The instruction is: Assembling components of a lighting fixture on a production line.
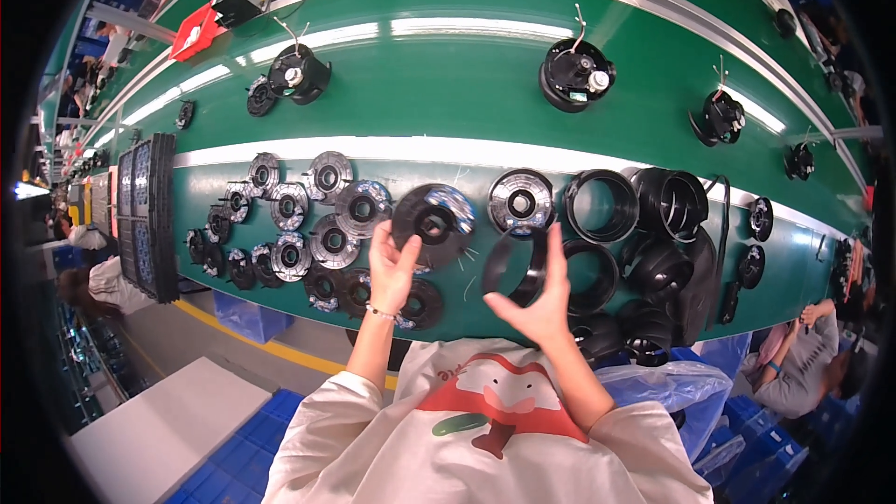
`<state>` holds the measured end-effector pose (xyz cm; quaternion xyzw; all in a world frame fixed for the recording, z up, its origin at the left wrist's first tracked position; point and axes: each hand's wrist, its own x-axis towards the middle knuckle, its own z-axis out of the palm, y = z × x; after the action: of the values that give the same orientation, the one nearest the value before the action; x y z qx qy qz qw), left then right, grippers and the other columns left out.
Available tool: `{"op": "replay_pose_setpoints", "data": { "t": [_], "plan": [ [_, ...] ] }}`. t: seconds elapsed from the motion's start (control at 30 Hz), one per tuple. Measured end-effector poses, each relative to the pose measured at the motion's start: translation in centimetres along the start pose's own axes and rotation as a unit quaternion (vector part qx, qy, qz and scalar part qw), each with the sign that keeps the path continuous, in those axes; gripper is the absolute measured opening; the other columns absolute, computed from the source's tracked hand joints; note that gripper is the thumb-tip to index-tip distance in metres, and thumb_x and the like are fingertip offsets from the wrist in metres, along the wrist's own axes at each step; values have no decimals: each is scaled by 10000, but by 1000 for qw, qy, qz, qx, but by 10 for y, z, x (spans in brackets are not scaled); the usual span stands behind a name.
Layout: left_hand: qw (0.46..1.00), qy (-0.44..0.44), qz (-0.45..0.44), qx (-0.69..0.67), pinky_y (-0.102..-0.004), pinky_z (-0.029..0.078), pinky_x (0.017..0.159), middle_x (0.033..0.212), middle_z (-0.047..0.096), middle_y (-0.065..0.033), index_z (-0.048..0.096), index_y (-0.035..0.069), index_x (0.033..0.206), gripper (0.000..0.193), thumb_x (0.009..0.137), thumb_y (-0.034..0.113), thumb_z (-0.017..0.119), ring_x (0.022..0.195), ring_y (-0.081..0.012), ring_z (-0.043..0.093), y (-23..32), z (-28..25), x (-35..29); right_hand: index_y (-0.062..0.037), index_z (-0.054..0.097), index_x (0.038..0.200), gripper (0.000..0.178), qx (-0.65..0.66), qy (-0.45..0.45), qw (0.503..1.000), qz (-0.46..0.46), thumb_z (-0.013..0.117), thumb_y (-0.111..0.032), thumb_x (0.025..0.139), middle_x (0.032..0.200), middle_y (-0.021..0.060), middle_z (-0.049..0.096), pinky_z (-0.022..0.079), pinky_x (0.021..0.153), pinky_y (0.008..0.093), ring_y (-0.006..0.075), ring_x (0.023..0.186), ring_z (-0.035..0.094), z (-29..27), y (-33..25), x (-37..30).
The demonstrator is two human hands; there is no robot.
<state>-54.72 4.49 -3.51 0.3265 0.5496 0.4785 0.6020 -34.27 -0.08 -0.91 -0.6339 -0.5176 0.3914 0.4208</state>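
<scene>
Two bare hands work above the near edge of a green tabletop (467, 314). The left hand (394, 266) pinches the near-left rim of a black disc (431, 247), thumb on top and fingers beneath; the disc's broad face, with a silvery-blue patch, is turned upward. The right hand (543, 303) has thumb and forefinger spread wide around a black ring (534, 275), gripping it between them. The ring is blurred and tilted, its longer outline running roughly from the near edge toward the far edge.

The ring lies to the right of the disc and slightly closer to the near edge, with a narrow gap between them; neither touches the other. The right hand is nearer the ring, the left nearer the disc.

Just beyond the ring sits a metal-faced disc (520, 198). Similar discs (334, 241) cluster toward the tabletop's left edge, while hollow black housings (602, 207) crowd toward its right.
</scene>
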Motion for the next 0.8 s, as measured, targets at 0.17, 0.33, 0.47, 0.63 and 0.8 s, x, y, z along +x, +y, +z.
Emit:
{"op": "replay_pose_setpoints", "data": {
  "t": [0.17, 0.33, 0.47, 0.63, 0.8],
  "plan": [
    [991, -131, -2, 3, -238, 422, 817, 1033, 535, -90, 403, -2, 1062, 265, 817, -37, 498, 960, -125, 512, -9, 48, -13, 26, 154, 1332, 1045, -55, 24, 996, -62, 777, -234, 534, 1288, 220, 309, 312, 960, 362, 295, 1172, 364, -11, -23, 21],
    [894, -277, -281, -210, -367, 359, 929, 1216, 455, -75, 344, 47, 1261, 434, 853, 151, 447, 1121, -202, 432, -17, 41, -23, 39, 220, 1295, 995, -13, 2, 1000, -21, 782, -279, 537, 1324, 270, 239, 278, 973, 405, 353, 1197, 310, 1, -13, 10],
    [792, -390, -231, -410, -422, 309, 971, 1243, 432, -111, 385, 26, 1239, 521, 812, 315, 464, 1138, -264, 417, -11, 39, -9, 31, 223, 1297, 997, -33, -1, 999, -24, 789, -262, 530, 1329, 264, 240, 267, 988, 388, 338, 1219, 293, 1, -21, 7],
    [853, -230, -329, -333, -428, 390, 905, 1150, 502, -134, 423, 29, 1204, 525, 848, 415, 412, 1053, -264, 487, -11, 49, -4, 37, 209, 1303, 1009, -21, -13, 1000, -5, 793, -266, 537, 1286, 242, 304, 271, 985, 392, 331, 1196, 323, 2, -18, 1],
    [858, -208, -352, -312, -394, 455, 831, 1095, 537, -138, 468, 36, 1161, 496, 857, 421, 399, 974, -253, 542, -4, 59, -7, 34, 187, 1310, 1039, 97, -28, 992, 76, 798, -276, 530, 1305, 243, 273, 269, 984, 409, 341, 1198, 306, -8, -20, 1]
  ]
}}
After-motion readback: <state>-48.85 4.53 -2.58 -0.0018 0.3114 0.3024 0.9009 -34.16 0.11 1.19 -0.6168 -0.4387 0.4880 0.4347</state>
